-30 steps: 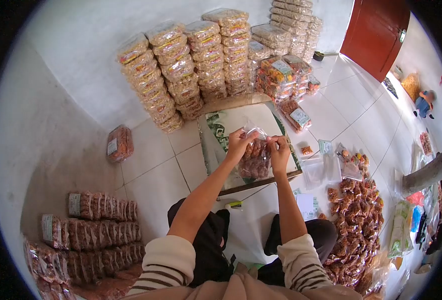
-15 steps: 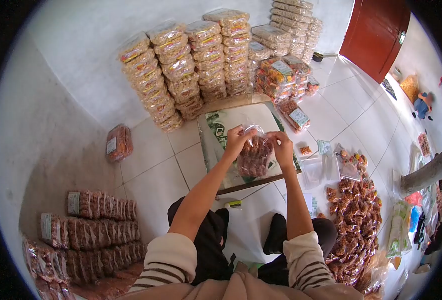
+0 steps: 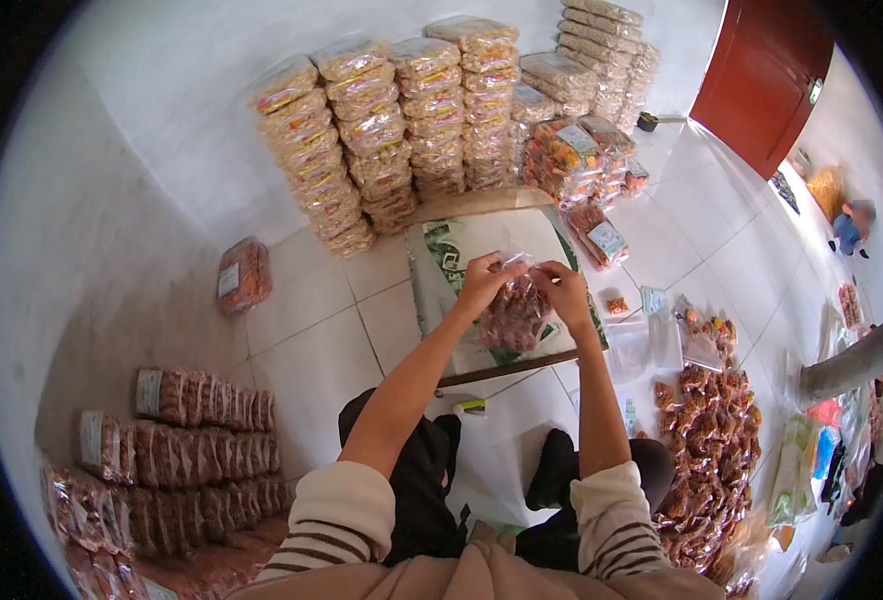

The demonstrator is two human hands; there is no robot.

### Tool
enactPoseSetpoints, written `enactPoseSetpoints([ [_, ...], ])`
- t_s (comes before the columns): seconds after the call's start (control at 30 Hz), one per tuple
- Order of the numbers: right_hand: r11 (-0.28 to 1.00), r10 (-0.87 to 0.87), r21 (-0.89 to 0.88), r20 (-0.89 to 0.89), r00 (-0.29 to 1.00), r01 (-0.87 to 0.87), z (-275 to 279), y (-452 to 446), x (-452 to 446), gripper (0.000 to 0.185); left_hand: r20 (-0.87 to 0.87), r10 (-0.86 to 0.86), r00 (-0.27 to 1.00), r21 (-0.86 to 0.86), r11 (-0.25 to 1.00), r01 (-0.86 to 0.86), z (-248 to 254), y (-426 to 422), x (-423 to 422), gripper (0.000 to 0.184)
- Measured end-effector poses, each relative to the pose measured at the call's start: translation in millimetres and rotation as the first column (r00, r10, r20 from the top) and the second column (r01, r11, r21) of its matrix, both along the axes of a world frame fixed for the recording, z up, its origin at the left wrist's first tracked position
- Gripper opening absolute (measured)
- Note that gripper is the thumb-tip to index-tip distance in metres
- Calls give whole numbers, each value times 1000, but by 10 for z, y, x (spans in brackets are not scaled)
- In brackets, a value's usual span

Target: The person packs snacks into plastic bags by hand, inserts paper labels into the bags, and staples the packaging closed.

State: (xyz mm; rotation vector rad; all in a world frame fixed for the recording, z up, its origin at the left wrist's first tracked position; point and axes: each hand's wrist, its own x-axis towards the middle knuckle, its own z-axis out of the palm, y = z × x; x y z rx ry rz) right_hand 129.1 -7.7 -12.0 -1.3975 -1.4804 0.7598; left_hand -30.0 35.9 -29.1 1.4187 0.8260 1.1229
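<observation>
Pinching a clear bag (image 3: 514,318) at its top with both hands.
In the head view, my left hand (image 3: 482,283) and right hand (image 3: 564,293) are gripping either side of its mouth, about equally near; its filled body is extending from my fingers toward the near edge of the low surface (image 3: 507,225), long axis pointing at me, whether resting or hanging I cannot tell.
</observation>
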Motion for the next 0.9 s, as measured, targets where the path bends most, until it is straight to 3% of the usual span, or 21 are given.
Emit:
enactPoseSetpoints([
  [0.03,995,79,-52,-160,984,-88,72,-3,12,28,4,25,1000,7,1000,-25,-7,-5,6,22],
  [0.07,995,80,-53,-157,984,-89,145,18,15,28,7,47,999,12,999,-47,-17,-11,12,22],
  [0.13,992,125,-21,-37,991,-126,347,109,-5,36,-14,23,1000,-4,1000,-23,86,-64,-12,23],
  [0.2,979,162,-117,-48,986,-167,478,185,-44,39,-34,0,999,-18,1000,-1,140,-95,-14,24],
  [0.27,941,235,-285,174,956,-180,557,267,-96,37,-55,-8,998,-35,999,6,135,-88,8,23],
  [0.3,941,240,-283,175,955,-184,531,324,-102,37,-53,-3,999,-32,999,2,107,-87,24,23],
  [0.37,985,170,-43,173,970,-165,466,431,-121,33,114,-16,993,-27,999,20,47,-80,41,23],
  [0.5,1000,-5,-16,351,936,11,579,426,-209,32,98,-5,995,-52,999,10,95,-139,32,23],
  [0.57,994,-83,-42,307,948,101,526,434,-226,34,52,33,998,-18,999,-33,86,-122,35,23],
  [0.67,998,-6,-62,203,979,20,466,357,-146,35,61,23,998,-59,998,-19,103,-121,32,21],
  [0.8,998,59,-54,309,949,-44,348,-51,-70,35,101,24,995,-14,1000,-23,54,-85,37,19],
  [0.9,993,-116,33,140,983,113,199,-207,-110,23,56,24,998,47,999,-26,112,-108,11,19],
])
